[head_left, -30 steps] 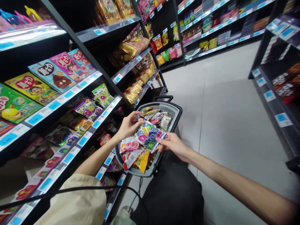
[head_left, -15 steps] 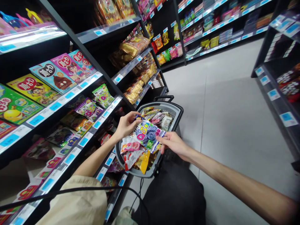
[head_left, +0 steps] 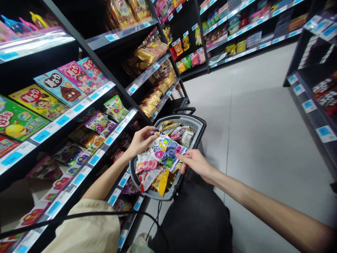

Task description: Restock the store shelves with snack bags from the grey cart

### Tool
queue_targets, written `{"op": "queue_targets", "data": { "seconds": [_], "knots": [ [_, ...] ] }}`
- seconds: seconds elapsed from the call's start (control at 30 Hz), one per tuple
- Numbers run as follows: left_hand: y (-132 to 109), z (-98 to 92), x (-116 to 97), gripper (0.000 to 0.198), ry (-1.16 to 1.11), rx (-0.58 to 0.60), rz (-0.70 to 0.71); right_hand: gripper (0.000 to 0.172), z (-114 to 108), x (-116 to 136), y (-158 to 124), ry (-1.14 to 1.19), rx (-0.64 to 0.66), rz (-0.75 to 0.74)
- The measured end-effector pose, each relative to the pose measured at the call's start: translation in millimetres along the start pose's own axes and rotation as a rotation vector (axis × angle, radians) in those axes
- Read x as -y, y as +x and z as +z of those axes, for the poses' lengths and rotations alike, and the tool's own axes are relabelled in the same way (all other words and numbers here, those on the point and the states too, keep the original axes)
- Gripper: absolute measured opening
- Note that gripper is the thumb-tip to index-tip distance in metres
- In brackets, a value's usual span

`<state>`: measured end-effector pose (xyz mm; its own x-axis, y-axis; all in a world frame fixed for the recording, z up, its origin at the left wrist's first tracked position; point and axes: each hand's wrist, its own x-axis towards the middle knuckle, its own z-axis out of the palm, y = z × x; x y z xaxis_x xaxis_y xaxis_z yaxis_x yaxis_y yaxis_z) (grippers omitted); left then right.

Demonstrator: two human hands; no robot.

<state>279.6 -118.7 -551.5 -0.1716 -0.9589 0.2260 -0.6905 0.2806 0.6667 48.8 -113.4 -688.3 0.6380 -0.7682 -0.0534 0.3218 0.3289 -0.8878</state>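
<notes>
A blueberry candy bag [head_left: 168,150], white and purple, is held flat between both hands above the basket. My left hand [head_left: 143,140] pinches its upper left corner, and my right hand [head_left: 193,161] grips its right edge between thumb and fingers. Under the bag, the grey basket [head_left: 201,127] with a black rim and handle holds several snack packets. A yellow packet [head_left: 163,182] and a pink and white packet [head_left: 146,165] show below the bag; the candy bag hides some of the contents.
Shelves with boxes [head_left: 56,86] and small candy bags [head_left: 116,107] run along the left. Gold-wrapped packs [head_left: 150,103] lie on shelves beyond the basket. Another shelf unit [head_left: 308,105] stands at the right, across the grey floor [head_left: 252,116]. A black cable [head_left: 105,212] crosses low in front.
</notes>
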Motion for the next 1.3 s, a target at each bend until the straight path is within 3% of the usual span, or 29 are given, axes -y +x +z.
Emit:
{"op": "queue_targets", "data": {
  "seconds": [0.17, 0.27, 0.33, 0.43, 0.6, 0.67, 0.73, 0.93, 1.07, 1.17, 1.3],
  "knots": [
    [-3.6, -8.4, 10.1, 0.067, -0.168, 0.166, -0.137, 0.058, 2.6, -7.0, 1.5, 0.082, -0.098, -0.023],
    [-5.8, -10.7, 16.6, 0.046, -0.164, 0.174, -0.121, 0.049, 5.0, -11.7, 4.3, 0.057, -0.117, -0.138],
    [-5.4, -12.3, 18.9, 0.033, -0.106, 0.156, -0.011, 0.033, 6.0, -13.9, 4.3, -0.069, -0.155, -0.262],
    [-3.5, -14.9, 19.5, 0.024, -0.017, 0.138, 0.248, 0.004, 7.1, -14.1, -1.7, -0.41, -0.209, -0.595],
    [-3.6, -13.7, 20.7, 0.022, 0.005, 0.155, 0.527, 0.023, 12.4, -7.4, -17.6, -1.078, -0.143, -1.299],
    [-4.7, -11.7, 20.8, 0.02, 0.013, 0.14, 0.588, 0.027, 16.3, -4.3, -21.4, -1.27, -0.106, -1.479],
    [-5.5, -10.2, 19.6, 0.017, 0.02, 0.132, 0.646, 0.03, 19.9, -1.9, -23.4, -1.347, -0.083, -1.567],
    [-4.8, -11.5, 13.4, 0.016, 0.035, 0.168, 0.69, 0.037, 21.9, -0.1, -23.5, -1.385, -0.029, -1.586],
    [-3.4, -14.2, 11.9, 0.023, 0.029, 0.214, 0.656, 0.032, 20.2, -5.2, -22.0, -1.315, 0.013, -1.518],
    [-7.4, -16.3, 11.1, 0.028, 0.027, 0.294, 0.516, 0.028, 21.8, -11.5, -23.2, -1.083, 0.027, -1.343],
    [-25.5, -24.9, 11.0, 0.037, -0.008, 0.315, 0.215, 0.02, 21.5, -19.6, -21.4, -0.816, 0.038, -0.919]
  ]
}}
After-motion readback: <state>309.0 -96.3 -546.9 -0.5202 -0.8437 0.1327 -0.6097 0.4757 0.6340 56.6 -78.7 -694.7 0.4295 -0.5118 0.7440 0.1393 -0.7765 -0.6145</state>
